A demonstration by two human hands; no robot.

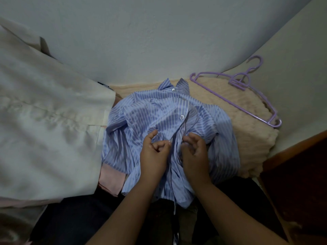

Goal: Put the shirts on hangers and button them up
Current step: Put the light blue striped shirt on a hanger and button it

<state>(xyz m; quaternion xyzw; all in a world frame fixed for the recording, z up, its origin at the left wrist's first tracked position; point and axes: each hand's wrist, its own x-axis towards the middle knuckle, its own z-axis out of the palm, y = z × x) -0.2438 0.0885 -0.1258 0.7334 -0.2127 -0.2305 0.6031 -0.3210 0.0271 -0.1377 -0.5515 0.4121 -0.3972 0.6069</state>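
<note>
A blue shirt with white stripes (152,112) lies front up on a fuzzy beige cover, collar away from me. Two white buttons on its front band look fastened, one at the collar and one at the chest. My left hand (154,154) pinches the left edge of the front opening below the chest button. My right hand (195,152) pinches the right edge just beside it. The two hands are a few centimetres apart over the band. A purple plastic hanger (235,96) lies apart on the cover, at the back right.
A cream shirt (44,112) covers the left side, with a pink garment (110,181) showing under it. The fuzzy beige cover (251,138) extends to the right. A dark wooden piece of furniture (297,183) stands at the right. A pale wall rises behind.
</note>
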